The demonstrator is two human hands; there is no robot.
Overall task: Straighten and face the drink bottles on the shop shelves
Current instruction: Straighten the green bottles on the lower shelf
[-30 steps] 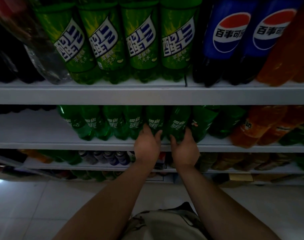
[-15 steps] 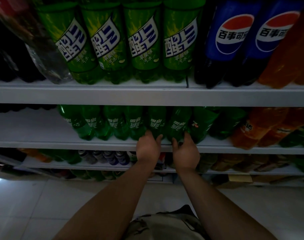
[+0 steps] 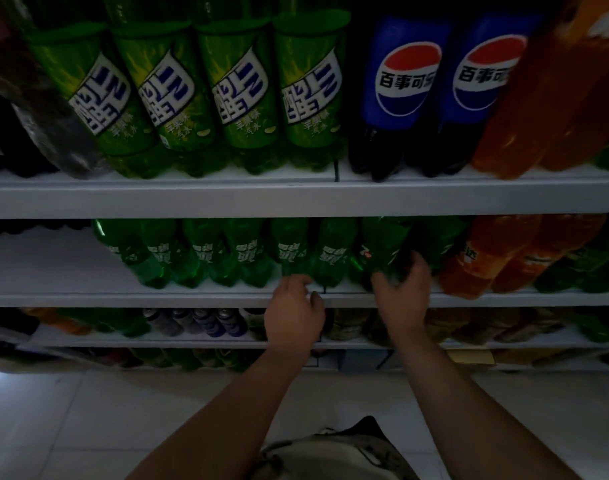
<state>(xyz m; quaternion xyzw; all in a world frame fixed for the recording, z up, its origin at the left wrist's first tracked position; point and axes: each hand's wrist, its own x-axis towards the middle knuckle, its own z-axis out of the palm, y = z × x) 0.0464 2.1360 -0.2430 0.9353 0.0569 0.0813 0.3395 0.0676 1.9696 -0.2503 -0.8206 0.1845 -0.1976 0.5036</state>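
Several dark bottles [image 3: 5, 150] occupy the far left of the upper shelf [image 3: 192, 199]. A clear bottle [image 3: 53, 133] leans tilted just beside them. Next stand four light green bottles [image 3: 206, 98], side by side, white-and-blue labels facing out. Two cola bottles [image 3: 407, 98] with blue labels follow, logos forward. At the right end, the upper orange bottles [image 3: 538, 116] lean toward the cola bottles.

On the middle shelf [image 3: 123, 299], the left section is bare. Six dark green bottles [image 3: 206, 254] then form a row, small white labels facing out. The left hand [image 3: 294, 313] sits in front of the shelf edge, just below the right end of that row. Its fingers are loosely curled and hold nothing.

Immediately right of the row stands the 7-marked bottle [image 3: 379, 244], also green. The right hand [image 3: 403, 292] grips its lower part, thumb on the left side and fingers curled round the right side. This hand is blurred, so finer finger detail cannot be told. The middle orange bottles [image 3: 486, 258] stand just beside it, leaning left.

Below, the lower shelf [image 3: 88, 342] carries small cans [image 3: 199, 322] and further bottles too dark to identify.
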